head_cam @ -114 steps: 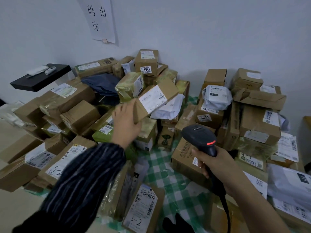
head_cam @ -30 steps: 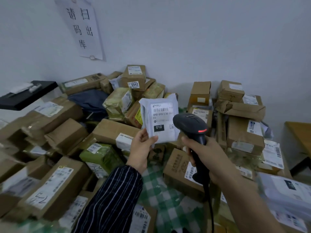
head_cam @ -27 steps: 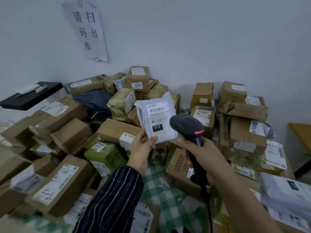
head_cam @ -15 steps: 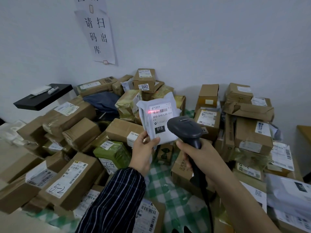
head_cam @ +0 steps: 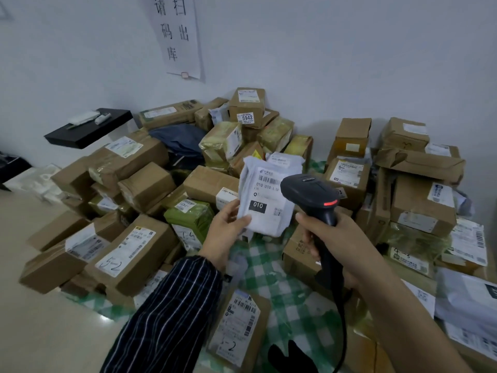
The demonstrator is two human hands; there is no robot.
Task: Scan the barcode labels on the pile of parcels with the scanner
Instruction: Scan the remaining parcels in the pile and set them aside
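My left hand (head_cam: 224,232) pinches the lower left corner of a white mailer bag (head_cam: 265,197) and holds it upright, its barcode label facing me. My right hand (head_cam: 333,246) grips the handle of a black barcode scanner (head_cam: 309,195). The scanner head covers the right part of the label, and a red light glows on its back. Behind both hands lies the pile of parcels (head_cam: 145,189), brown boxes and wrapped packs with white labels.
A green checked cloth (head_cam: 271,275) lies under the pile. A black shelf (head_cam: 88,127) juts from the wall at the left. A paper sign (head_cam: 176,36) hangs on the wall. More boxes (head_cam: 422,200) stack up at the right. Bare floor (head_cam: 53,332) shows at lower left.
The red scan line seen on the label half a second ago is gone. The scanner has moved up and closer, covering part of the label. Earlier, my left hand held a brown box.
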